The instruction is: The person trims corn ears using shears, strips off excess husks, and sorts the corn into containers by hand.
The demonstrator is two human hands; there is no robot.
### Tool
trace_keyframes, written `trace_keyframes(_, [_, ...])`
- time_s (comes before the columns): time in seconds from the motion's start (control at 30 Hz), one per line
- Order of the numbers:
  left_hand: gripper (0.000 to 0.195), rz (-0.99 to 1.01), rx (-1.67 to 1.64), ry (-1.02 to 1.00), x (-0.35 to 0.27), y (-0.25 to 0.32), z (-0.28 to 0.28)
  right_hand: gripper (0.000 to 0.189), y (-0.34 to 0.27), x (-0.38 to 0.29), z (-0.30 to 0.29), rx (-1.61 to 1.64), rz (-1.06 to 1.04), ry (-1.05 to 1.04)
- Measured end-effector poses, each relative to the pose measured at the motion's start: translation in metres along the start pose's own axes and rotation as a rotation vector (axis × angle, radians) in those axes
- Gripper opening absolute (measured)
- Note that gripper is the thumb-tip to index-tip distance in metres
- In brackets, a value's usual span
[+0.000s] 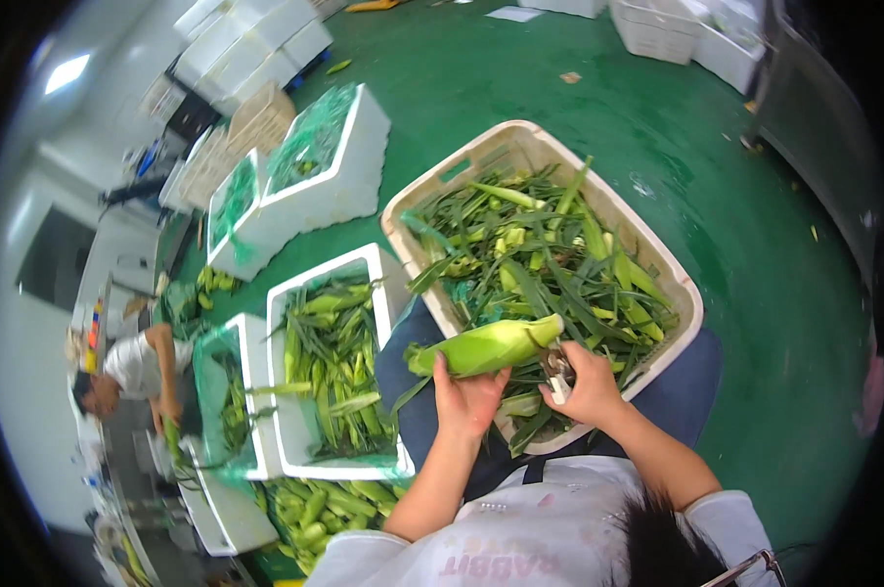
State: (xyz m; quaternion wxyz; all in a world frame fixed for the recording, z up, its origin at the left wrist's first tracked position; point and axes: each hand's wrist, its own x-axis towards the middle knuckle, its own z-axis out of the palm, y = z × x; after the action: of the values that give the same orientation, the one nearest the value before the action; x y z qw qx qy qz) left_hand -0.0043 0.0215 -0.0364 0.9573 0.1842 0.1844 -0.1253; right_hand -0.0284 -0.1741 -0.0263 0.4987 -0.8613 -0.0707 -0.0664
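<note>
My left hand (pixel 471 400) holds a green ear of corn in its husk (pixel 486 346) from below, its pale cut end towards the right. In my right hand (pixel 585 385) is a hand tool with a white handle and metal part, probably pruning shears (pixel 558 373), close against that end of the ear. Under both hands a cream plastic crate (pixel 655 249), resting on my lap, holds cut husks and long leaves (pixel 537 257). Left of it, a white foam box (pixel 279 433) contains ears of corn with leaves (pixel 339 367).
More foam boxes (pixel 325 198) with green netting stand at the left. Husked-over ears lie piled (pixel 325 513) at lower left. Another person (pixel 138 367) sits at far left, handling corn. Stacked foam boxes (pixel 244 51) stand behind; a metal table (pixel 816 125) is at the right.
</note>
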Motion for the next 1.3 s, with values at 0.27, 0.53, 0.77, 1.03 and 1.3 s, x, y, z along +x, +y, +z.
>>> trace_keyframes(0.27, [0.051,-0.25,-0.856,-0.408,0.022,0.021,-0.085,0.05,-0.004,-0.05,0.0,1.647,0.419,-0.425])
trace_keyframes(0.53, [0.049,0.38,0.104,0.188,-0.159,0.136,-0.128,0.055,-0.003,-0.058,0.013,1.105,0.859,-0.603])
trace_keyframes(0.77, [0.021,1.507,-0.677,1.008,-0.409,0.181,-0.399,0.051,0.029,-0.057,0.036,1.139,1.034,-0.817])
trace_keyframes(1.03, [0.038,0.856,0.173,0.667,-0.056,0.193,-0.187,0.051,0.108,-0.111,0.012,1.287,0.89,-0.815])
trace_keyframes(1.3, [0.017,0.892,2.7,1.062,0.225,0.36,-0.244,0.058,0.069,-0.113,0.006,1.14,1.044,-0.474])
